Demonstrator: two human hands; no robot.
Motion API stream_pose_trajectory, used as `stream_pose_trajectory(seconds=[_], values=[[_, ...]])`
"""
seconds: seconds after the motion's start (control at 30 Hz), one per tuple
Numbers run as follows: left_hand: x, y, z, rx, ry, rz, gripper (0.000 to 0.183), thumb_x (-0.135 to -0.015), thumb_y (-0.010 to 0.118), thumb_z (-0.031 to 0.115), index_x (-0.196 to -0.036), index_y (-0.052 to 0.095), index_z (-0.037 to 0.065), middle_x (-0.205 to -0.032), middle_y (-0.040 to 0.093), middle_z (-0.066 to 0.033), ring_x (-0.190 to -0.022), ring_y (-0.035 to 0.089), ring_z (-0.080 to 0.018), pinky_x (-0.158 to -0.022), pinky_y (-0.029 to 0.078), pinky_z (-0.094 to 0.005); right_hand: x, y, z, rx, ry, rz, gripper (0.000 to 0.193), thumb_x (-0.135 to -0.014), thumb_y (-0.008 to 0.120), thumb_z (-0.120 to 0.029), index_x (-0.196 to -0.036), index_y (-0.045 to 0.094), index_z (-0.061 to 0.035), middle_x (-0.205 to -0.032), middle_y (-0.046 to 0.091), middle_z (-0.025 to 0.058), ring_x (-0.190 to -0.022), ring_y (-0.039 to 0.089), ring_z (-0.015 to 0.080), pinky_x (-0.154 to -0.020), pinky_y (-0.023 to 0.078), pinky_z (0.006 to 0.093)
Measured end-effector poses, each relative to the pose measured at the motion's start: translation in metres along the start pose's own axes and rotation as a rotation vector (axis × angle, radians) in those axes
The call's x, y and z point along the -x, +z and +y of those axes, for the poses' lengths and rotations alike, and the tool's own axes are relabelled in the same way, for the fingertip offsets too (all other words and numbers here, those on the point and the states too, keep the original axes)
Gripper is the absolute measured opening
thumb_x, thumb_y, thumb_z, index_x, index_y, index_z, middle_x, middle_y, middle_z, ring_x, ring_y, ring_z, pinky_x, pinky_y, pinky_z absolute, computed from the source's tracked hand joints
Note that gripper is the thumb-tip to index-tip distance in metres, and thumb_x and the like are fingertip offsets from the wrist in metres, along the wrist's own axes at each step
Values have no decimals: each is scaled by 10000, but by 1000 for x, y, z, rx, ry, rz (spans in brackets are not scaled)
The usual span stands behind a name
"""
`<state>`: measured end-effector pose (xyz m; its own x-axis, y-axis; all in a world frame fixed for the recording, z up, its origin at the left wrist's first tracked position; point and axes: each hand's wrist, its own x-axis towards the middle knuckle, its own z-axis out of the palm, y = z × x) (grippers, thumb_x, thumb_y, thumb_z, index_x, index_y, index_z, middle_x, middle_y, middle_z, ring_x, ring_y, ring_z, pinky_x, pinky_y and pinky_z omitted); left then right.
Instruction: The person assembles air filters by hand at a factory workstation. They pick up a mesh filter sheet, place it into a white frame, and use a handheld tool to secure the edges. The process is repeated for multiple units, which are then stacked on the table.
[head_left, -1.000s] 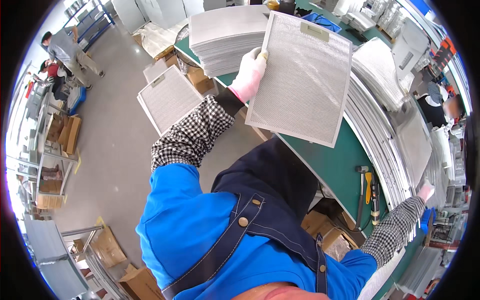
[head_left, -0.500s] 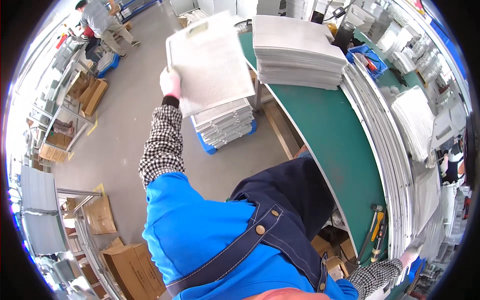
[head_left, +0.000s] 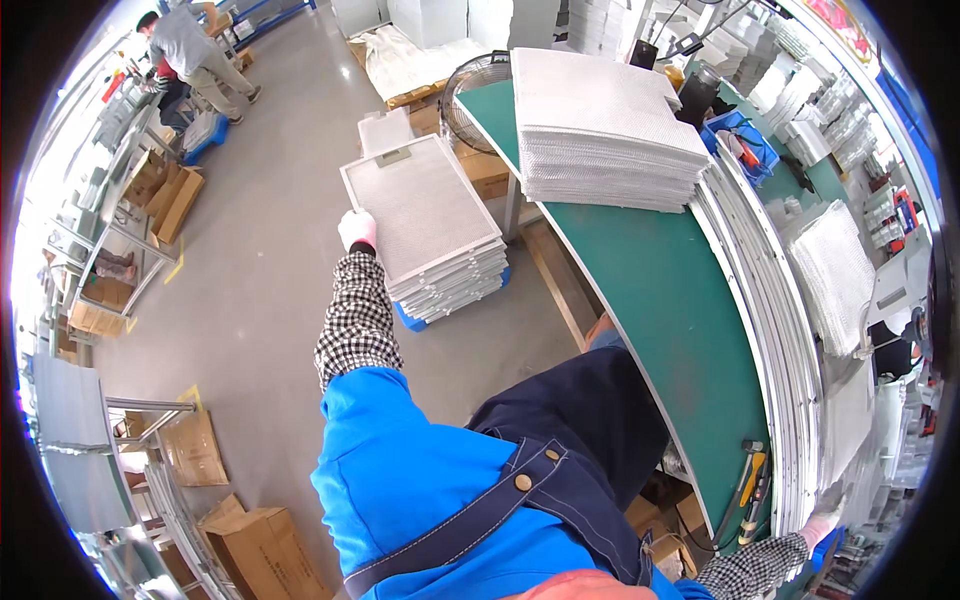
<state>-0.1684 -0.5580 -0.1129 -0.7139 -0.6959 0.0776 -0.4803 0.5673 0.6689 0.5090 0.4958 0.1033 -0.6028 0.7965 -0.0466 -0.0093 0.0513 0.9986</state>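
Note:
In its white and pink glove, my left hand (head_left: 357,230) grips the left edge of a framed mesh panel (head_left: 425,205). That flat grey panel has a small tab at its far edge. It lies over a stack of similar panels (head_left: 455,285) on a blue base, low on the floor left of the workbench. My right hand (head_left: 822,522), gloved too, is at the lower right, beside the near ends of long metal strips (head_left: 790,400). Its fingers are too small and partly hidden to make out.
The green workbench (head_left: 650,290) carries a tall pile of mesh sheets (head_left: 610,150), a hammer (head_left: 748,470) and a blue basket (head_left: 740,140). A fan (head_left: 475,90) stands behind the panel stack. Cardboard boxes (head_left: 270,550) sit at lower left. Another person (head_left: 190,50) works far left.
My left hand has brought the framed mesh panel down and nearer, from raised and tilted to lying over the stack. My right hand has stayed at about the same place.

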Motion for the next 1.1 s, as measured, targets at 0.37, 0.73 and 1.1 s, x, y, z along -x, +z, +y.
stream_pose_trajectory(seconds=[0.37, 0.73, 1.1], values=[[28, -46, 155, -36, 721, 496, 315, -856, 680, 114, -1169, 663, 74, -1119, 623, -218, -1050, 622, -382, -911, 515, -480, 12, -27, -47, -1691, 748, 524, 450, -1056, 450, -194, -1475, 466, -30, -1495, 484, 158, -1379, 445, 326, -1166, 312, 400], [260, 12, 525, 194, 2117, -311, 437, -977, 615, 387, -1372, 631, 201, -1383, 598, -175, -1269, 579, -283, -1045, 472, -415, -6, 27, -78, -1410, 782, 605, 444, -1027, 565, -252, -1377, 562, 21, -1357, 602, 193, -1251, 559, 310, -1061, 446, 366], [276, 204, 588, -230, 1298, -645, 688, -796, 707, 663, -1289, 699, 184, -1278, 700, -86, -1184, 661, -273, -972, 516, -431, 68, -79, -32, -1943, 841, 664, 443, -1006, 624, -233, -1346, 589, 49, -1268, 653, 222, -1137, 619, 314, -1009, 479, 387]])
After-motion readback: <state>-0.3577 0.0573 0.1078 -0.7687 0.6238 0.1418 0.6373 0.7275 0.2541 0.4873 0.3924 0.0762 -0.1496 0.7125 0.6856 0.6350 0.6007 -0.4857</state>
